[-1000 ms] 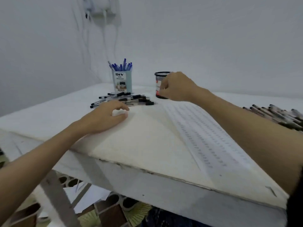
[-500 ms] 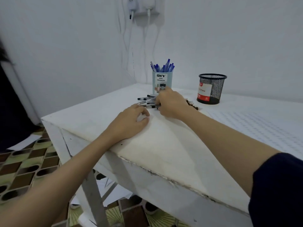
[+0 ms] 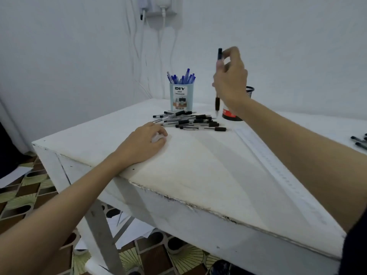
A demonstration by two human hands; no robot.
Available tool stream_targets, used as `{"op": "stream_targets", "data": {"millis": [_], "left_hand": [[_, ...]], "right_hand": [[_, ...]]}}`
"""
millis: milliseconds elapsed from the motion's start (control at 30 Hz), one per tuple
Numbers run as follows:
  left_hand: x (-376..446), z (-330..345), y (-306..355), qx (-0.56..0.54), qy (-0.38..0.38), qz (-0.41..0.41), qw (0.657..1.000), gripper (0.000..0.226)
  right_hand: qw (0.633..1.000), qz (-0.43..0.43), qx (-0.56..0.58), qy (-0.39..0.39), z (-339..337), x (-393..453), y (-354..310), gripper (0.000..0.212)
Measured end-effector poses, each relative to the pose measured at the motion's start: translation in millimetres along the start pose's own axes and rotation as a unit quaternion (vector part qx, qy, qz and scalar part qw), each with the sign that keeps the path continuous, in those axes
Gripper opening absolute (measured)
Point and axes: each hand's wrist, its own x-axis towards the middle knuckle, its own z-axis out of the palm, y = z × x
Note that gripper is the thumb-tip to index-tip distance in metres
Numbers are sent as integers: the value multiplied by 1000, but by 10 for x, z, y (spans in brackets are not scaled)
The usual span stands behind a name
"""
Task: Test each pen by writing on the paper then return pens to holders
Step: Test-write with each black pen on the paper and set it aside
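Our right hand point(image 3: 230, 80) is raised at about one o'clock over the table point(image 3: 198, 175), fingers curled round a black pen point(image 3: 218, 100) held upright, tip down, thumb and forefinger up at its top end. The pen hangs clear of the tabletop, just in front of the black mesh cup point(image 3: 249, 91), which our wrist mostly hides. Our left hand point(image 3: 143, 143) rests on the table at about ten o'clock, fingers loosely curled with nothing in them as far as we can see; something pale shows under the fingertips, and we cannot tell what.

As for progress, we judge the work part done. The blue cup point(image 3: 181, 97) at twelve o'clock is already full of blue pens point(image 3: 182, 77), roughly ten, too bunched to count exactly. The heap of black pens point(image 3: 190, 121) lies loose between the cup and our left hand, about a dozen, overlapping too much for a firm count. More pens point(image 3: 359, 141) lie at the right edge, at three o'clock: three show, the rest cut off. The paper point(image 3: 278, 171), one long sheet with rows of small marks, runs from two o'clock towards four. The pen in hand has not yet touched it.

So we count two holders, one sheet, one pen in hand, two loose groups left.
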Motion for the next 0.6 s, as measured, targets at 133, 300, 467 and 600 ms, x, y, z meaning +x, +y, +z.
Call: {"op": "stream_targets", "data": {"millis": [133, 300, 467, 600], "left_hand": [[4, 13, 189, -20, 8, 37, 999, 15], [31, 225, 883, -51, -30, 122, 991, 15], [106, 571, 1696, -77, -80, 204, 973, 18], [261, 786, 2073, -74, -113, 223, 965, 19]], "right_hand": [[935, 278, 218, 42, -649, 144, 34, 14], [852, 394, 344, 29, -1498, -96, 303, 52], [835, 377, 390, 90, -2192, -389, 489, 41], [849, 354, 379, 107, -2552, -518, 626, 65]]}}
